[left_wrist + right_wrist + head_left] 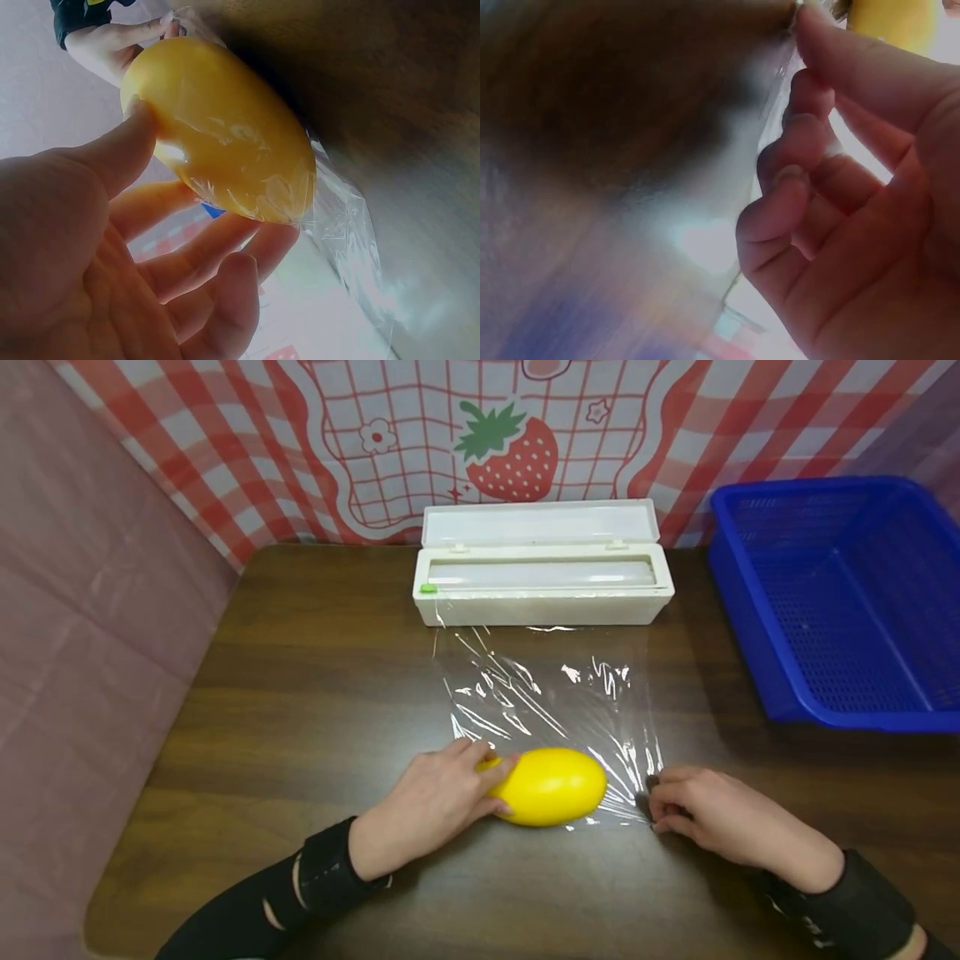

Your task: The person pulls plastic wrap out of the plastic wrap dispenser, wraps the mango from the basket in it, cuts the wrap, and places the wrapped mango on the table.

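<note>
- Film (525, 689) out across the middle, clear, creased and catching the light, stretched from the far side toward the near.
- And right over its near end, a smooth yellow oval (551, 787), long axis running left to right; resting on the surface or slightly raised, cannot tell.
- Left hand (431, 797) firmly on the oval's left end: thumb pressed to the near side, fingers spread along the far side, no wider apart than the oval itself.
- From the left wrist view, film glinting on the oval's surface, clinging close near those fingertips.
- Over to the right, just beyond the oval but not touching it: right hand (701, 810), thumb and forefinger closed in a pinch on the film's near right corner, other fingers curled in.
- Between that pinch and the oval, tight creases fanning through the film.
- At the far side, a long white box (540, 608), lid (540, 522) tipped back, pale roll (540, 574) showing inside, small green slider (428, 587) at the left end of the front edge.
- Far right, a deep blue basket (738, 602) with slotted walls, well apart from the oval.
- Beneath it all, dark wood-grain table (300, 718); behind, red-and-white checked cloth (202, 435) with a printed strawberry (517, 460).
- Around both wrists, black bands (326, 864).
</note>
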Available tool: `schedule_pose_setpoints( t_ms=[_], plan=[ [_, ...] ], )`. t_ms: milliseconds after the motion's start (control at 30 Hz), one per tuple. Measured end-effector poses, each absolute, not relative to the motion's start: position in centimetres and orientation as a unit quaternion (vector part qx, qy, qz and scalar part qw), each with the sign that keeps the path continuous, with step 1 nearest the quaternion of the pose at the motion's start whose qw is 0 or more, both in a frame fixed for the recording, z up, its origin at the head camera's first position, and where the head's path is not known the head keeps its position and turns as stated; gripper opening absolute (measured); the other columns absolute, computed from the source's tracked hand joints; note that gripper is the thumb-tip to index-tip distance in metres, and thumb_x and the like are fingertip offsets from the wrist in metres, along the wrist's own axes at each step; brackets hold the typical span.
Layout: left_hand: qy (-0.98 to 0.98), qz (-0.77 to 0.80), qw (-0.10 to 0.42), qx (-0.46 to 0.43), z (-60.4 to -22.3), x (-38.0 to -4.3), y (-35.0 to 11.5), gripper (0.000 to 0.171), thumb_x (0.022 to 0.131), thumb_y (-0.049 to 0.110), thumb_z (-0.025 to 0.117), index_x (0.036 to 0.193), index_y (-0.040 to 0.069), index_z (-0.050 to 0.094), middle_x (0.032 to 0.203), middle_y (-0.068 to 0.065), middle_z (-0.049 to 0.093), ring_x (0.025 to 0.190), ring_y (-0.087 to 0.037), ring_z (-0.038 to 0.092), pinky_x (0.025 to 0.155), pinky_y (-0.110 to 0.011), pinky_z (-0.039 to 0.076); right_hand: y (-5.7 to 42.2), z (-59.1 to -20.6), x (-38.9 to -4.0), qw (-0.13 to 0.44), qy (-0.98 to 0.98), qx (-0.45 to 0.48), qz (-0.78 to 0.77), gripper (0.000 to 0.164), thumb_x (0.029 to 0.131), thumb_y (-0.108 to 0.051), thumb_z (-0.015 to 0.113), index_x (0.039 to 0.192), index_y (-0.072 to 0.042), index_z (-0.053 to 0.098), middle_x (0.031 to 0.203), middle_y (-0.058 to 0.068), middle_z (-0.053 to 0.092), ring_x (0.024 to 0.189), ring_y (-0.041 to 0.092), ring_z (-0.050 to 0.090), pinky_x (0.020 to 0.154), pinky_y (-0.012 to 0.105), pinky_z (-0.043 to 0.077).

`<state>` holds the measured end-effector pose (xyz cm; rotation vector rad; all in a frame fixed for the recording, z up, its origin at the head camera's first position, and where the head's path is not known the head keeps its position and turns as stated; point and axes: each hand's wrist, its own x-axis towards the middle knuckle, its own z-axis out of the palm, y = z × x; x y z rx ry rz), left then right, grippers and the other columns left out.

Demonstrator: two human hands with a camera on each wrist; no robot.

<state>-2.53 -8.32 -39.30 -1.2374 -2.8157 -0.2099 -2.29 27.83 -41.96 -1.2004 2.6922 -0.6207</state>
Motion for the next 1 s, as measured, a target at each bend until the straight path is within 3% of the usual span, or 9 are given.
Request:
schedule_pose_setpoints(
  t_ms=[300,633,733,833,1000],
  plan=[
    [-0.912,-0.072,0.041,-0.401,-39.6,-2.9,-8.0,0.059,0.088,0.051,0.071,0.136,0.018,0.064,0.109,-0.005,0.065,0.088,-0.018,0.060,0.059,-0.026,0.054,27.9,-41.1,-2.5,0.016,0.912,-0.367,-0.182,0.033,0.081,-0.012,0.081,0.083,-0.027,0.051,0.082,-0.020,0.039,0.067,-0.003,0.040,0.057,0.020,0.039],
    [-0.916,-0.066,0.036,-0.395,-39.7,-3.1,-7.6,0.059,0.088,0.051,0.071,0.136,0.018,0.064,0.109,-0.005,0.065,0.088,-0.018,0.060,0.058,-0.025,0.054,27.3,-40.1,-2.7,-0.049,0.914,-0.357,-0.188,0.012,0.104,-0.024,0.055,0.093,-0.024,0.050,0.072,-0.022,0.046,0.060,-0.006,0.040,0.049,0.019,0.036],
    [-0.917,-0.065,0.037,-0.393,-39.7,-3.1,-7.5,0.059,0.088,0.051,0.072,0.136,0.019,0.064,0.109,-0.005,0.065,0.089,-0.018,0.060,0.058,-0.025,0.054,26.9,-40.0,-2.9,-0.069,0.898,-0.377,-0.217,0.018,0.106,-0.033,0.046,0.094,-0.023,0.052,0.080,-0.020,0.051,0.069,-0.005,0.045,0.058,0.016,0.039],
    [-0.917,-0.062,0.042,-0.392,-39.8,-3.2,-7.5,0.059,0.088,0.051,0.072,0.136,0.019,0.064,0.109,-0.004,0.065,0.089,-0.018,0.060,0.059,-0.025,0.054,26.4,-40.1,-3.2,-0.077,0.878,-0.404,-0.245,0.029,0.107,-0.040,0.038,0.094,-0.020,0.054,0.093,-0.014,0.057,0.084,-0.001,0.053,0.075,0.012,0.043],
    [-0.917,-0.061,0.045,-0.391,-40.0,-3.3,-7.3,0.059,0.088,0.051,0.071,0.136,0.018,0.063,0.109,-0.004,0.065,0.089,-0.018,0.060,0.060,-0.026,0.054,25.4,-40.2,-3.6,-0.096,0.852,-0.434,-0.275,0.033,0.108,-0.038,0.039,0.096,-0.015,0.058,0.113,-0.001,0.064,0.102,0.011,0.059,0.093,0.014,0.041]
  ],
)
